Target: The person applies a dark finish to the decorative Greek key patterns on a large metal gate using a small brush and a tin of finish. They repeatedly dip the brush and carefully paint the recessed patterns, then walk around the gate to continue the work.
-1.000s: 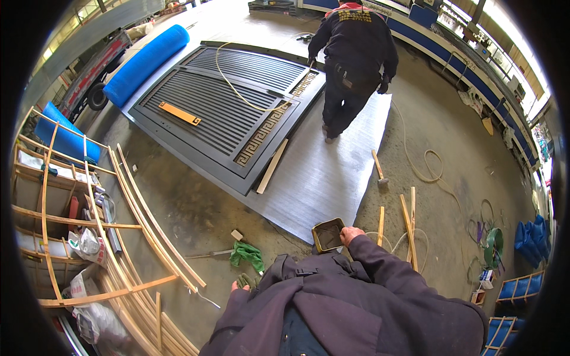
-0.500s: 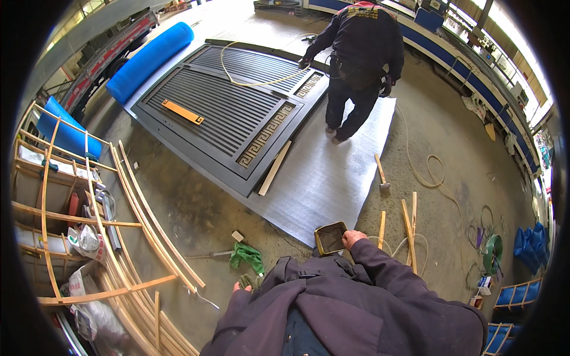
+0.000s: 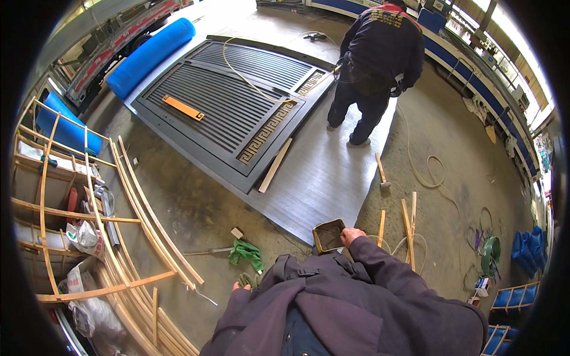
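Observation:
In front of my chest, my right hand (image 3: pixel 352 236) grips the near right side of an open, square-mouthed tin (image 3: pixel 328 236) with a dark inside. My left hand (image 3: pixel 237 286) hangs low beside my jacket, its fingers partly hidden, closed around what looks like an olive-green work glove (image 3: pixel 250 280). On the floor just beyond it lie a bright green cloth (image 3: pixel 246 255) and a small wooden block (image 3: pixel 237 232). Farther ahead a large dark grey door panel (image 3: pixel 249 178), with slats and bronze key-pattern strips, rests on silvery sheeting (image 3: pixel 314 193). An orange bar (image 3: pixel 183 108) lies across its slats.
A co-worker (image 3: pixel 380 65) stands on the sheeting beyond the panel's right edge. A hammer (image 3: pixel 382 172), wood strips (image 3: pixel 408 228) and a pale hose (image 3: pixel 436 175) lie on the right floor. Long timber strips (image 3: pixel 148 225) crowd the left. A blue roll (image 3: pixel 151 56) lies behind.
The co-worker has stepped to the right and straightened, drawing a hand away from the panel. The hose over the panel has shifted. My hands and the tin stay nearly in place.

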A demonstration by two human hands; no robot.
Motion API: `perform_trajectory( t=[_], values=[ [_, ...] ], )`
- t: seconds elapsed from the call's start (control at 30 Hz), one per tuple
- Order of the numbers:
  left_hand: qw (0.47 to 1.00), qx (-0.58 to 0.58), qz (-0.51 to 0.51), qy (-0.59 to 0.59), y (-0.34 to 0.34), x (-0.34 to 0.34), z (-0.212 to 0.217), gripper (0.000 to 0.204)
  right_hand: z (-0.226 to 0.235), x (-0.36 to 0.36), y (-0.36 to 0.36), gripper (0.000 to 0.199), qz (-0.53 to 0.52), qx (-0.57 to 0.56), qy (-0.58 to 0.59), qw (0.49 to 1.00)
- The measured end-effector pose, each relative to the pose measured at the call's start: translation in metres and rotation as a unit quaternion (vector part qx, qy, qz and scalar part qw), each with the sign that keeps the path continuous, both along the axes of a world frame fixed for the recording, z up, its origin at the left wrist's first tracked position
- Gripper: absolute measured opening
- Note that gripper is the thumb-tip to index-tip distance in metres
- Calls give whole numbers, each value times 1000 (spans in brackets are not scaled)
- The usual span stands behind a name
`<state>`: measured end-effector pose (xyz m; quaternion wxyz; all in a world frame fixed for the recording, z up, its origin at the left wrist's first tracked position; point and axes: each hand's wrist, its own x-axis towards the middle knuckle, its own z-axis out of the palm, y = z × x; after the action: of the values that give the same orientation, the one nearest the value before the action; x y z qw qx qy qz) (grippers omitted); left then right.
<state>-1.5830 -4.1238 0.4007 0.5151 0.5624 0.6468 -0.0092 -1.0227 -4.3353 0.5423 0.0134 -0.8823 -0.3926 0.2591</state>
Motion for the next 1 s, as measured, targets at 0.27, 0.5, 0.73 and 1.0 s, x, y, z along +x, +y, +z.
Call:
perform_trajectory(
  t=[0.27,0.5,0.73,1.0],
  values=[
    [997,37,-4,-62,5,11,6,76,-2,6,-5,27,-8,13,-11,1000],
    [993,21,15,-119,22,47,18,72,-2,32,-5,27,-40,28,3,999],
    [997,-50,24,-56,63,107,4,79,-4,98,33,28,-57,-4,15,998],
    [993,-17,-61,97,137,255,35,84,-16,243,108,28,-91,32,39,995]
  ],
)
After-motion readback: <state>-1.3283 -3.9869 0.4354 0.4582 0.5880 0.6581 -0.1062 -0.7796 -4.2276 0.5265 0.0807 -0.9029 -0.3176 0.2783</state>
